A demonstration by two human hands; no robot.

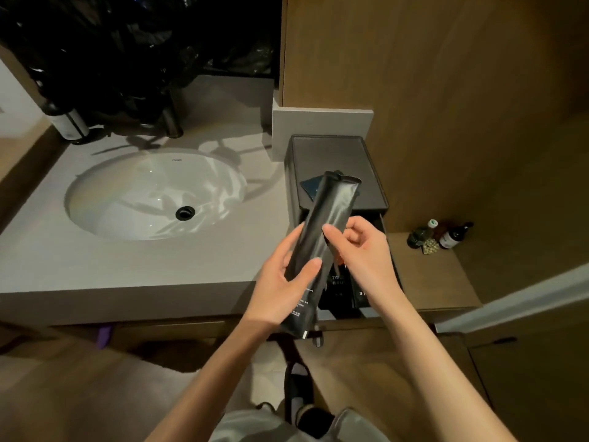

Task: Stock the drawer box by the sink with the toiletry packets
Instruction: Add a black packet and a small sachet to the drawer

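Two hands are sharing one long black toiletry packet, and the main risk seems to be its length. It is slanting up and away from the person. Its far end is hanging over the top of the black drawer box, just beyond the fingertips, and its near end is poking past the heel of the left hand, out over the counter's front edge. If it is lowered at this slant, the far end will probably catch on the box top instead of entering the open drawer.

The glossy wrapper looks slick. The right hand is only pinching the packet's right edge at mid-length, thumb on the front, so a loose moment during the turn could let it slide out and fall to the floor below the wrists.

The left hand is doing most of the holding, wrapping the lower half with its thumb lying across the front.

The drawer is sitting directly beneath the right hand, and dark lettered packets are lying inside it, under the gap between the two hands. Pushing the new one down carelessly could crumple or shift them.

A small dark blue item is resting on the box top beside the packet's far end and could get knocked. The sink is lying well off to the left of the left hand.
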